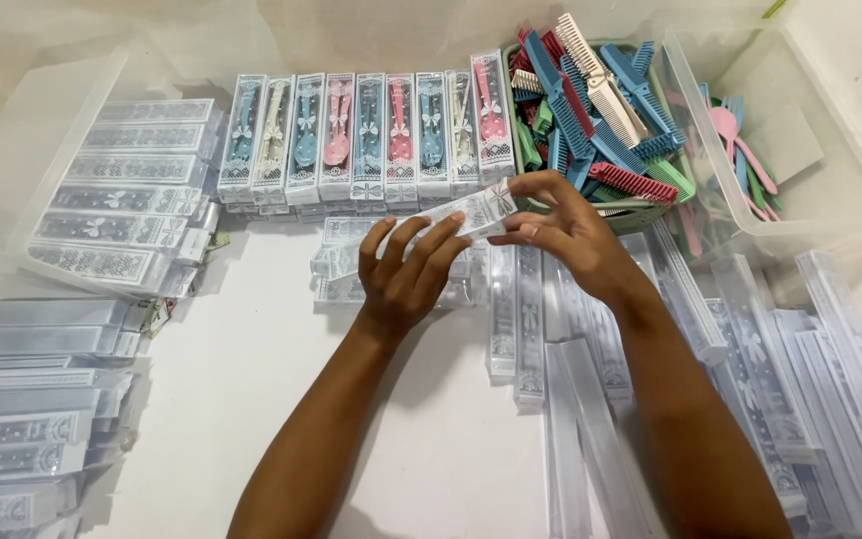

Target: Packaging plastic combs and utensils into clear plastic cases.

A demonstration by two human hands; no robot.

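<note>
Between the two sets of fingers sits a slim clear box (456, 213), printed with white lace and a bow, held level above the white table (251, 379). Left hand (406, 274) is wrapped over its near end, fingers (421, 245) curled across the top face, gripping it. Right hand (566, 230) pinches the far end, thumb and fingertips closed on the box's flap, just beside the bow print. Whether anything is inside the box, I cannot tell.

Directly beyond the fingertips runs a row of filled boxes (366, 130), each showing a comb in blue, pink, cream or teal, packed side by side. Just beyond the right fingers stands a green basket (511, 140) heaped with loose combs (591, 110) in blue, red, green and cream. Further out past that hand, a clear plastic tub (830, 200) holds a few pink and blue pieces.

Under the left fingers lie a few more flat clear boxes (336, 265) on the table. Below the right wrist, a scatter of empty sleeves (571, 399) fans out toward the near edge, with more piled outward from that forearm. Off beyond the left hand, a clear tray (47, 170) carries stacked lace-printed boxes, and another stack (22, 419) lies nearer, well apart from the fingers.
</note>
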